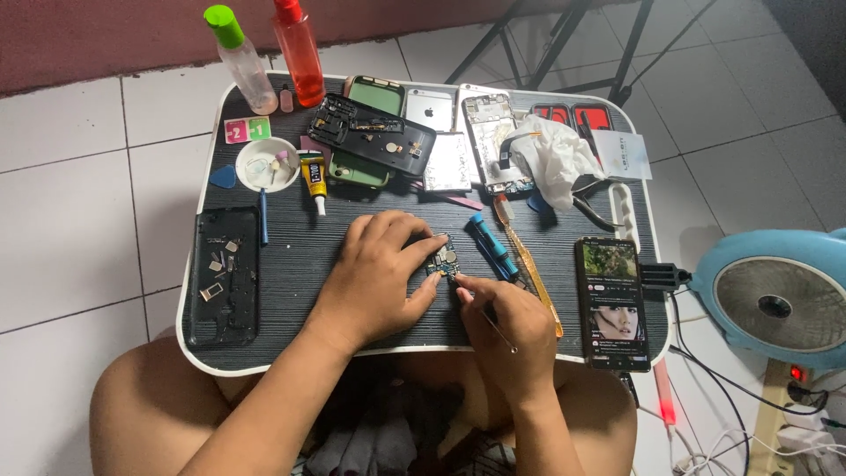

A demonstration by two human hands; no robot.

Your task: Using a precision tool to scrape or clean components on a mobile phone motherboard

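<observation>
My left hand (374, 273) lies palm down on the dark lap table (291, 256), near the middle of its front half, fingers spread and curled over a small circuit board (443, 259). The board is a small dark piece with tiny metallic parts on its face; it lies flat on the table, partly hidden under my left fingertips. My right hand (502, 322) rests at the table's front edge, just right of the board, pinching a thin metal tool (493, 322). The tool's tip points up-left and meets the board's lower right edge; its shaft slants back across my fingers.
</observation>
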